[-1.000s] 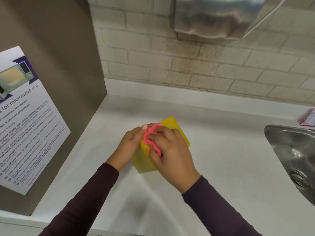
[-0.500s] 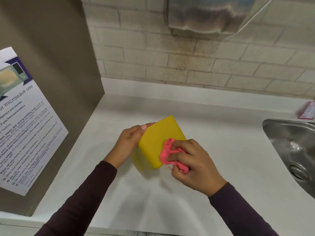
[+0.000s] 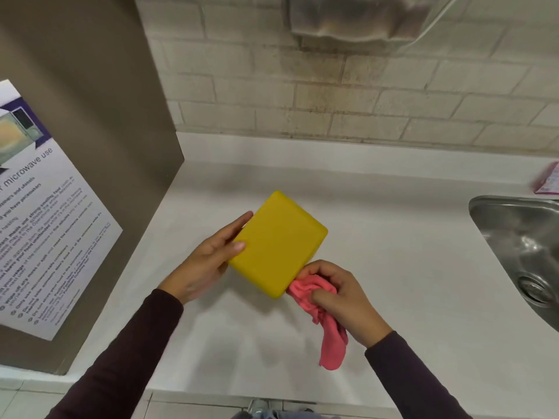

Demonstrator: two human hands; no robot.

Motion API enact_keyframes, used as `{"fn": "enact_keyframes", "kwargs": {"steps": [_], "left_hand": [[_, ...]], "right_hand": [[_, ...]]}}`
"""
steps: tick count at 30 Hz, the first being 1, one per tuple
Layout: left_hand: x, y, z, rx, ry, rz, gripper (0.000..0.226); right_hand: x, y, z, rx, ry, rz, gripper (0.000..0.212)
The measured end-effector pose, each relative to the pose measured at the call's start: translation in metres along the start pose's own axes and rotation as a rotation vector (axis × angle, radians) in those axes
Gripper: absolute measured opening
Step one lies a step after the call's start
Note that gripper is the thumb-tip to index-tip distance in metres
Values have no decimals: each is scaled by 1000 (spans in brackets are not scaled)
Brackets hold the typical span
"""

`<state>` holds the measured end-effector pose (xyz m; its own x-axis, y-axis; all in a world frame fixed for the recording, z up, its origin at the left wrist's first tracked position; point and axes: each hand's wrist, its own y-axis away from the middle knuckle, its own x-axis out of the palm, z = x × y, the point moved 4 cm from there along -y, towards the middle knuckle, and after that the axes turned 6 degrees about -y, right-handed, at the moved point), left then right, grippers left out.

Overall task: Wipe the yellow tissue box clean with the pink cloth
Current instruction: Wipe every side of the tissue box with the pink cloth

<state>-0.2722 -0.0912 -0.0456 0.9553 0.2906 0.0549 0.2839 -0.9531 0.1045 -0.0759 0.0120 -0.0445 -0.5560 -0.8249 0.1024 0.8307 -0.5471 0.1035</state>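
Views: one, a wide-angle camera worn on the person's head.
Facing: forward and down, over the white counter (image 3: 393, 252) toward the pale brick wall (image 3: 363, 101).
Nearness: close; left hand (image 3: 208, 261) and right hand (image 3: 348, 300) sit mid-frame, dark sleeves (image 3: 121, 358) leaving by the bottom edge.
Centre: yellow rectangular tissue box (image 3: 278, 243), pink crumpled cloth (image 3: 305, 291) just below-right.
Edges: grey panel (image 3: 90, 101) with printed microwave notice (image 3: 45, 222) left, stainless steel sink (image 3: 520, 237) right, metal dispenser (image 3: 348, 19) cut off at top.

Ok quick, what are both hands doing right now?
Left hand: holding the box by its edge.
Right hand: closed around the cloth.
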Motion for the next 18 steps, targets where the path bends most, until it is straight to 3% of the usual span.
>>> {"fn": "enact_keyframes", "kwargs": {"steps": [4,7,13,18], "left_hand": [[-21,20,8,-153,-65,166,66],[-24,26,3,-190,-114,174,66],[-23,21,9,-300,-280,-251,78],[-17,25,30,-230,-95,-483,49]], "right_hand": [[19,2,-13,79,44,135,27],[35,3,-27,124,69,198,24],[58,0,-45,196,135,271,32],[58,5,-50,192,140,311,30]]}}
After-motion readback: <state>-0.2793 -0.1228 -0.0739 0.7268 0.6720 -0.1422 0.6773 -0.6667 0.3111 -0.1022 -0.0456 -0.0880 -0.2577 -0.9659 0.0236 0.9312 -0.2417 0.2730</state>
